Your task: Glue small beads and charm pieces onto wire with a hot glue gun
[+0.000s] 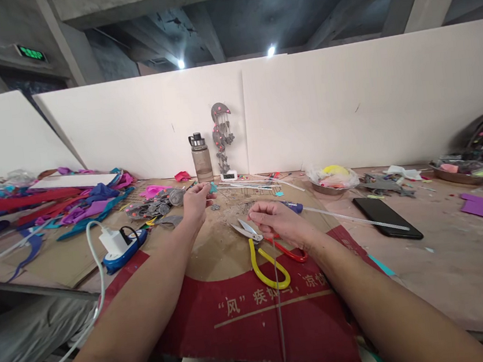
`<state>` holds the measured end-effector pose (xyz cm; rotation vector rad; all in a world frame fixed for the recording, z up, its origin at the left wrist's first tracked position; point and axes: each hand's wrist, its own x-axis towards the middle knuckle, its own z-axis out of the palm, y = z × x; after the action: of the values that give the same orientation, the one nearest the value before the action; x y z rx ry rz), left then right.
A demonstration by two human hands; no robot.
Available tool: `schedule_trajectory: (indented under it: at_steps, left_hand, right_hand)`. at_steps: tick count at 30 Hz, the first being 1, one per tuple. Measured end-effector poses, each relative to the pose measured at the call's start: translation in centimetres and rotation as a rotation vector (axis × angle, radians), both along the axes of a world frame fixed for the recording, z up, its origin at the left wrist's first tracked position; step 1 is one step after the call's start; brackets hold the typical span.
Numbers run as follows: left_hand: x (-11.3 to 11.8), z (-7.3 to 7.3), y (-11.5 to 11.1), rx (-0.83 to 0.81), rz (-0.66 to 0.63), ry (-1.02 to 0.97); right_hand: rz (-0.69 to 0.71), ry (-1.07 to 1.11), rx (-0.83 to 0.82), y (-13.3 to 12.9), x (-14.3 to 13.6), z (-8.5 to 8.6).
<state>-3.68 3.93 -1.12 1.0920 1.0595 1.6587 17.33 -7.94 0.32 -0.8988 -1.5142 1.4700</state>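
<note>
My left hand (197, 202) is closed in a pinch over the cardboard. A small teal scrap (212, 188) shows right at its fingertips, but I cannot tell whether it is held. Just below lies a small grey piece (215, 207). My right hand (274, 219) is also pinched, with a thin grey cord (280, 316) hanging down from it past the cardboard's front edge. Partly under that hand lies a pair of scissors (255, 240) with one yellow and one red handle, blades apart. Behind it sits a blue-handled tool (293, 206).
Red-and-brown cardboard (240, 326) covers the table's middle. A bottle (201, 159) and a grey hanging ornament (221, 134) stand by the white panel. Grey pieces (157, 204), a blue power strip (125, 252) and coloured fabric (82, 202) lie left, a phone (387, 218) and bowl (332, 188) right.
</note>
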Motion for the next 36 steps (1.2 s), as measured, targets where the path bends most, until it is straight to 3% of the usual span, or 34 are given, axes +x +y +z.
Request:
schedule_trajectory:
  at_steps: [10, 19, 27, 36]
  left_hand:
    - [-0.6, -0.6, 0.8, -0.033, 0.034, -0.054]
    - [-2.7, 0.2, 1.5, -0.054, 0.145, -0.207]
    - [-1.4, -1.0, 1.3, -0.041, 0.025, -0.108]
    - [-1.4, -1.1, 1.5, -0.047, 0.005, -0.107]
  right_hand:
    - [0.040, -0.004, -0.036, 0.0, 0.0, -0.1]
    - [0.098, -0.061, -0.009, 0.0, 0.1, -0.1]
    - [0.280, -0.256, 0.044, -0.5, -0.3, -0.7]
    - [0.331, -0.338, 0.149, -1.1, -1.2, -0.9]
